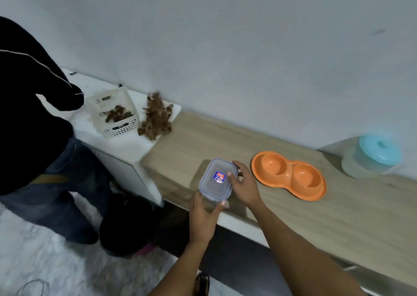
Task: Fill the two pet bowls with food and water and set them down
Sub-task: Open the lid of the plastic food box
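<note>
Nearest, the left hand (204,216) is cupping the near corner of a clear lidded container (217,179) at the counter (316,216) edge, its grip closed around the base with the thumb on the rim. The right hand (244,184) is resting spread fingers on the lid's far side, pressing rather than grasping. Contents cannot be made out. To open it cleanly, the left should be steadying the base while the right is lifting the lid's edge evenly. Just beyond, the orange double pet bowl (290,175) is sitting empty; farther right, a jar with a blue lid (372,156) is standing against the wall.
</note>
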